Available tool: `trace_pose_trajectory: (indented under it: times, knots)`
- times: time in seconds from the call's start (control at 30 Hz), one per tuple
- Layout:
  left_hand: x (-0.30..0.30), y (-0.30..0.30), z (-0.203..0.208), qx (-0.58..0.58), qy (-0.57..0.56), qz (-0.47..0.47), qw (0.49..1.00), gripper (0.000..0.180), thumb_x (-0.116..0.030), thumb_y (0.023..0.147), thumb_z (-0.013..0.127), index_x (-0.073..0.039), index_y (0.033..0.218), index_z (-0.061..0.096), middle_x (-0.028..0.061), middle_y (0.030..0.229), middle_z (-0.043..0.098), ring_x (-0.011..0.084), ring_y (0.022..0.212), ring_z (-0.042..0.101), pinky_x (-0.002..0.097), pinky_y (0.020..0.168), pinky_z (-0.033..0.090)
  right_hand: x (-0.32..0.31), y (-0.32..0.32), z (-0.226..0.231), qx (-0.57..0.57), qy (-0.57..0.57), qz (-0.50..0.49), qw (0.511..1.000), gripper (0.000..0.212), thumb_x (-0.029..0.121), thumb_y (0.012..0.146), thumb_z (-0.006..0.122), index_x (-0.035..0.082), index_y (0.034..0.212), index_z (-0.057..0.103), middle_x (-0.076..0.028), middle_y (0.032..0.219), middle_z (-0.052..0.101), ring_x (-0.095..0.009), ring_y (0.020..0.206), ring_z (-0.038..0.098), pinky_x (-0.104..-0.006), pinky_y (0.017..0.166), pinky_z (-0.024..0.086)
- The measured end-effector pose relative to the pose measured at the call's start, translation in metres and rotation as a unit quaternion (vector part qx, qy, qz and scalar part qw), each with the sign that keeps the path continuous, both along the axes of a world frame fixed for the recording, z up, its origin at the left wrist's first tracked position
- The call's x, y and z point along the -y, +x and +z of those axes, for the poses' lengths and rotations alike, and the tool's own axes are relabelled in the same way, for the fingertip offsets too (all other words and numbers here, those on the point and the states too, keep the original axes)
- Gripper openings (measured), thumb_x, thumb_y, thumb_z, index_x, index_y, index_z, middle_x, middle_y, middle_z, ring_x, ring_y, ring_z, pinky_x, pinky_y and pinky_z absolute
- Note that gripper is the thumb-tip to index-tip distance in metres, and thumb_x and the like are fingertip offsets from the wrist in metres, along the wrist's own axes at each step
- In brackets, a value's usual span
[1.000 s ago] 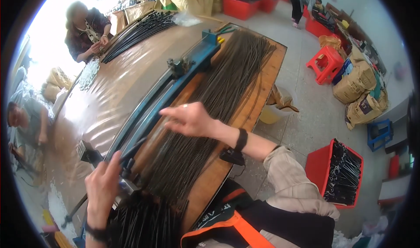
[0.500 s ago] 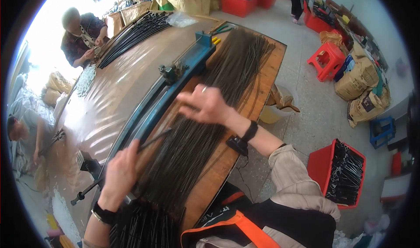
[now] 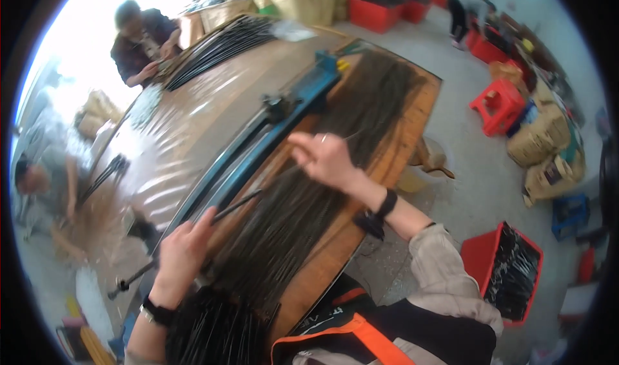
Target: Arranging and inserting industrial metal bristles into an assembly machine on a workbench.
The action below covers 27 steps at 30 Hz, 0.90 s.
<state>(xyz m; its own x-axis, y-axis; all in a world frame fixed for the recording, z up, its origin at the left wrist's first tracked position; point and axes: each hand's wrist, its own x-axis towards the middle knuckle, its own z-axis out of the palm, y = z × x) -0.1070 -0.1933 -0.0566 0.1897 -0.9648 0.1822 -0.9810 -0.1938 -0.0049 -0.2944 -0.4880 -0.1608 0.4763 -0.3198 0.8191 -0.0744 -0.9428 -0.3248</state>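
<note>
My left hand [image 3: 184,252] is closed round a slim black rod [image 3: 240,205], which slants up to the right and pokes out below the hand toward a small knob-like end. Over the piles my right hand [image 3: 325,162] is closed, thumb and fingers pinched together; a thin dark line shows beside it, but what the fingers hold is too blurred to make out. Beneath both hands lies a long pile of thin dark coiled springs [image 3: 284,236]. A blue metal fixture [image 3: 248,159] with a clamp block runs along the table left of the springs. Black rods [image 3: 216,326] are bundled near my left forearm.
On the plastic-covered table [image 3: 200,120], more black rods [image 3: 222,49] lie at the far side. One person [image 3: 145,46] works there, another [image 3: 45,178] at the left, a third bends down far right. A red bin [image 3: 503,271] of black parts and a red stool [image 3: 498,107] stand on the right.
The whole view has shifted, with the scene sliding right and slightly down. My left hand keeps the rod; my right hand stays pinched over the springs.
</note>
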Motion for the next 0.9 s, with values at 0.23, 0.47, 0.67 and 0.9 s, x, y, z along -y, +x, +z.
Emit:
trace_pose_trajectory:
  times: [0.23, 0.47, 0.67, 0.9]
  knots:
    - [-0.028, 0.013, 0.011, 0.082, -0.037, 0.009, 0.996, 0.04, -0.013, 0.089, 0.062, -0.02, 0.128, 0.061, 0.0071, 0.071, 0.055, 0.0273, 0.065, 0.059, 0.0399, 0.057, 0.048, -0.07, 0.014, 0.004, -0.011, 0.163, 0.222, 0.961, 0.046, 0.011, 0.082, 0.075, 0.008, 0.126, 0.062, -0.007, 0.075, 0.056, -0.024, 0.072, 0.057, -0.0354, 0.067, 0.047]
    - [-0.072, 0.01, 0.022, 0.104, -0.072, 0.021, 0.992, 0.047, -0.009, 0.082, 0.064, -0.023, 0.126, 0.063, 0.0035, 0.072, 0.053, 0.0214, 0.066, 0.058, 0.0369, 0.056, 0.047, -0.08, 0.033, 0.02, -0.005, 0.017, 0.219, 0.976, 0.031, 0.008, 0.087, 0.07, 0.007, 0.118, 0.067, -0.007, 0.081, 0.06, -0.024, 0.069, 0.058, -0.0366, 0.063, 0.047]
    - [-0.102, 0.022, 0.011, 0.06, -0.085, 0.032, 0.994, 0.047, -0.005, 0.083, 0.063, -0.022, 0.127, 0.061, 0.0052, 0.072, 0.052, 0.0239, 0.065, 0.057, 0.0381, 0.057, 0.048, -0.125, 0.073, 0.01, 0.022, 0.028, 0.23, 0.973, 0.026, 0.012, 0.091, 0.067, 0.007, 0.116, 0.067, -0.007, 0.076, 0.059, -0.023, 0.067, 0.057, -0.035, 0.06, 0.047]
    - [-0.2, 0.087, 0.07, 0.111, -0.262, 0.162, 0.945, 0.021, -0.005, 0.093, 0.062, -0.003, 0.114, 0.061, 0.0168, 0.089, 0.062, 0.0327, 0.074, 0.061, 0.0381, 0.064, 0.049, -0.098, 0.101, -0.014, -0.113, 0.148, 0.19, 0.964, 0.022, 0.021, 0.1, 0.058, 0.006, 0.113, 0.068, -0.005, 0.075, 0.062, -0.014, 0.069, 0.061, -0.0298, 0.061, 0.048]
